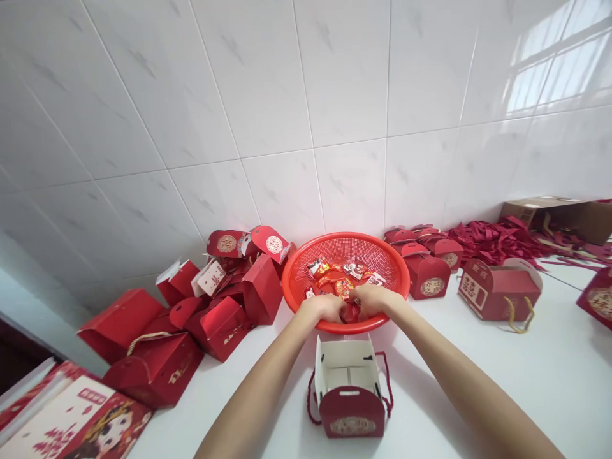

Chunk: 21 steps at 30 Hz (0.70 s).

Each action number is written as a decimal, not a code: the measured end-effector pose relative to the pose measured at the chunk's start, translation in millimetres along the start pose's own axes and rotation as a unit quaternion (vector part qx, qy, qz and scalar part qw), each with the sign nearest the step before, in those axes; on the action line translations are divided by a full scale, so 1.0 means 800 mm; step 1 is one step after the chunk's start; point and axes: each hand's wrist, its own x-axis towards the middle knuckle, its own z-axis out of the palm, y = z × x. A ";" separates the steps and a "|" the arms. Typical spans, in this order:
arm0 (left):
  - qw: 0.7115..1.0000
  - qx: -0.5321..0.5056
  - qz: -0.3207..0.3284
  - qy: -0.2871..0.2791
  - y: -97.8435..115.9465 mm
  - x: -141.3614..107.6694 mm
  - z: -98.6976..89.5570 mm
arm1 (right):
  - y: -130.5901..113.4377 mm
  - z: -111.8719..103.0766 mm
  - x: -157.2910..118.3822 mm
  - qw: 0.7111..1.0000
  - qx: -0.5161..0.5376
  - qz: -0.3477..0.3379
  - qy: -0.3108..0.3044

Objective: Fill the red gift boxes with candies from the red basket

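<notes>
Hands, two: I have the left hand (329,308) and right hand (370,299) reaching forward, forearms (268,382) converging, fingers (340,310) curled downward; whether they grip anything I cannot tell. Wrapped packets (343,288), several, partly hidden: at and just beyond the fingers. Red basket (296,274), one: around them. Open box (352,411), one: on the counter (549,370), near side of the fingers. Cardboard carton (538,205), one: well right.

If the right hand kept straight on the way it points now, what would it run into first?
Most likely the wrapped candies in the red basket, just ahead of the right hand; how deep it sits among them is unclear.
</notes>
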 end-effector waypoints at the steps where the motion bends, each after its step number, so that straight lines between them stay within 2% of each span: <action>1: 1.000 -0.003 0.007 0.004 -0.001 0.001 0.001 | 0.000 0.001 0.000 1.000 0.001 0.006 0.004; 6: 0.997 -0.044 0.046 0.053 -0.003 -0.004 0.008 | -0.002 0.007 0.000 0.997 0.010 0.064 0.042; 10: 0.979 -0.112 0.081 0.153 0.002 -0.010 0.014 | 0.000 0.011 -0.001 0.990 0.017 0.106 0.094; 13: 0.964 -0.123 0.100 0.211 0.005 -0.005 0.024 | 0.001 0.020 0.001 0.982 0.013 0.119 0.145; 18: 0.955 -0.101 0.068 0.271 -0.004 0.019 0.046 | 0.000 0.049 0.018 0.955 -0.046 0.125 0.266; 21: 0.947 -0.104 0.058 0.298 -0.013 0.031 0.055 | 0.001 0.061 0.030 0.947 -0.061 0.122 0.292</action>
